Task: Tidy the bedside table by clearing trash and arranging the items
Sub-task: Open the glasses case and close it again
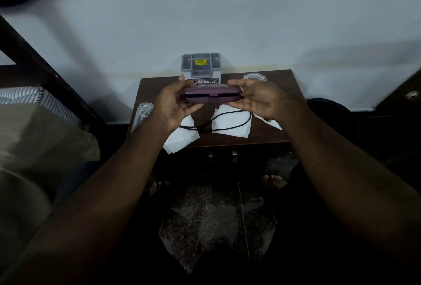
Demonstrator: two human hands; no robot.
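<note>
I have the purple case [213,95] up off the worktop [230,140], held level in front of the grey organiser [201,66]. My left hand [175,105] takes one end and my right hand [257,100] the other. Each grip is closed on the case, thumb on the lid and fingers beneath. A dark slit runs along the edge facing me, so I judge the lid is not fully shut. To do this well I should press thumbs toward fingers evenly at both ends until the halves meet, then set the case down square beside the organiser, not on the mess. In front of the organiser, under my hands, lie white tissues [180,136] with a black cable [191,128] looped over them. A crumpled clear wrapper [143,109] sits to its front left and a glass ashtray [252,77] just to its right. I would bin the tissues and wrapper and coil the cable.
</note>
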